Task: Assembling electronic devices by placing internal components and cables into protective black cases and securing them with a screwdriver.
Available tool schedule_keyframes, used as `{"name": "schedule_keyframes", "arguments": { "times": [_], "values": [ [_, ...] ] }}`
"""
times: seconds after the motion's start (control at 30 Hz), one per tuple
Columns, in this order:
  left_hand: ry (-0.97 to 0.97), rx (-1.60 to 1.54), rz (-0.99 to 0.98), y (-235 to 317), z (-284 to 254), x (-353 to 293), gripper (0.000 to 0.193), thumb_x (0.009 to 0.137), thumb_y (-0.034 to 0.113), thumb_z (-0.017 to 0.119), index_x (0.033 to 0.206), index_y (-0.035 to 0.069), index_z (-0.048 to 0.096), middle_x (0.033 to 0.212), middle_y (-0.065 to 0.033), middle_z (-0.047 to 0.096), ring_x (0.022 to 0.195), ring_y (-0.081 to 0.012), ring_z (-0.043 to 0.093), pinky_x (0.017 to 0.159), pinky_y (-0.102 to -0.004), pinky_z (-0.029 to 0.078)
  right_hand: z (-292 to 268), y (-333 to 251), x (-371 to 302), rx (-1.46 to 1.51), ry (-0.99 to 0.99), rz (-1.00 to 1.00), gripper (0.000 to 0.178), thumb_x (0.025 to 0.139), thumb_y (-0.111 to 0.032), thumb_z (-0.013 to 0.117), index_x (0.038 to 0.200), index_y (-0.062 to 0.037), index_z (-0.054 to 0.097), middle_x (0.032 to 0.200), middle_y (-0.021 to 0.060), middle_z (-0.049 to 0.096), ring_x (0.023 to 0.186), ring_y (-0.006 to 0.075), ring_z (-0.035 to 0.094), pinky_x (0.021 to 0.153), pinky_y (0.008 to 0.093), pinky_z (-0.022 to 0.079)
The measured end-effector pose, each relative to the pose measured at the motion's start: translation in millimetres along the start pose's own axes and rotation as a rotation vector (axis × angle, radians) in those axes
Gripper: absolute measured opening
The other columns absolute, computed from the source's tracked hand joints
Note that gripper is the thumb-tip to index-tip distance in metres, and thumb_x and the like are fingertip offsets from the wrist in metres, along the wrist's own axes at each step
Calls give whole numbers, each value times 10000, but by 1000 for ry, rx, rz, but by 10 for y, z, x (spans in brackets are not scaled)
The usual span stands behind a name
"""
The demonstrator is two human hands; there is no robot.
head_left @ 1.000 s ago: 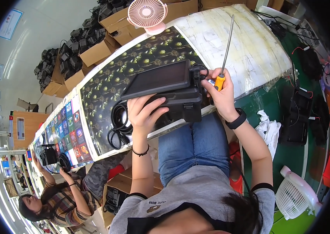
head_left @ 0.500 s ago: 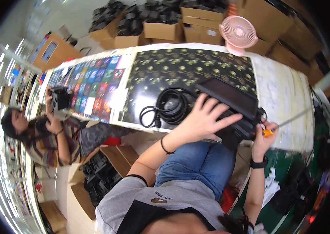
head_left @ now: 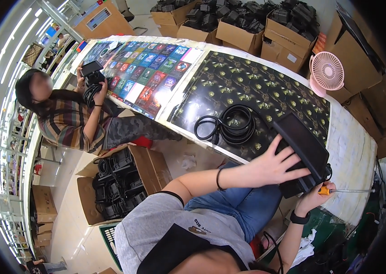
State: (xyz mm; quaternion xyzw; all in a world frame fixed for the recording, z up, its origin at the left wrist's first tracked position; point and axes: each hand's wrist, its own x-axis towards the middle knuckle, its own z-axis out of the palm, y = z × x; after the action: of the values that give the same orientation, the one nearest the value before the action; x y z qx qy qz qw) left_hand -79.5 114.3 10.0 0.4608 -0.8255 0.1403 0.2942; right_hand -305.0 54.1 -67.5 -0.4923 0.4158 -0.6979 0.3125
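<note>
A black device with a flat dark panel and a bulkier body below it is tilted at the table's near edge. My left hand lies against its left side, fingers spread and stretched out. At its lower right, my right hand is closed on a screwdriver with a yellow-orange handle; its metal shaft points right. That hand is also close against the device, and some of its fingers are hidden. Coiled black cable lies on the table to the left of the device.
A pink fan stands at the table's far edge. Behind it are cardboard boxes of black devices. At left, another person holds a similar device with coiled cable. An open carton of black devices sits on the floor.
The view has turned, so the table and fan appear further right. The other person's device now shows its panel and coiled cable. My hands stay on the device and screwdriver.
</note>
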Motion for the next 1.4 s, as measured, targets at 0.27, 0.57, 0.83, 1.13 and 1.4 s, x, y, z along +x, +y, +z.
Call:
{"name": "schedule_keyframes", "arguments": {
  "times": [0.27,0.57,0.83,1.13,1.4],
  "values": [
    [56,117,-107,402,368,-189,517,830,263,548,1340,344,519,1336,-55,493,1279,-259,437,1016,-691,260,-58,-160,-49,192,30,275,295,918,38,601,1074,-119,405,1012,13,450,997,136,499,956,292,425],
    [-108,-176,-60,-227,43,-188,750,588,248,805,1289,353,561,1290,-121,483,1256,-355,435,1048,-703,228,180,-389,-160,90,-124,51,514,717,169,727,962,-112,373,1002,123,644,720,98,565,679,218,478],
    [-218,-167,5,-212,-98,92,1015,456,220,882,1386,309,485,1316,-105,455,1269,-326,429,1076,-674,235,131,-364,-124,119,-100,83,463,775,167,687,976,-114,380,1021,115,630,786,105,612,708,216,495],
    [-212,-83,-4,-94,-26,66,837,604,212,788,1381,331,500,1297,-112,456,1221,-305,452,1020,-691,271,99,-227,-115,102,-77,86,411,803,78,740,945,-109,403,902,21,482,962,156,620,858,268,480],
    [-79,222,-20,176,244,-124,608,784,202,604,1367,362,537,1191,-136,471,1158,-337,469,1009,-688,259,192,-140,-90,216,-16,260,317,892,-5,692,929,-113,396,884,-3,433,838,91,484,788,229,425]
  ]
}}
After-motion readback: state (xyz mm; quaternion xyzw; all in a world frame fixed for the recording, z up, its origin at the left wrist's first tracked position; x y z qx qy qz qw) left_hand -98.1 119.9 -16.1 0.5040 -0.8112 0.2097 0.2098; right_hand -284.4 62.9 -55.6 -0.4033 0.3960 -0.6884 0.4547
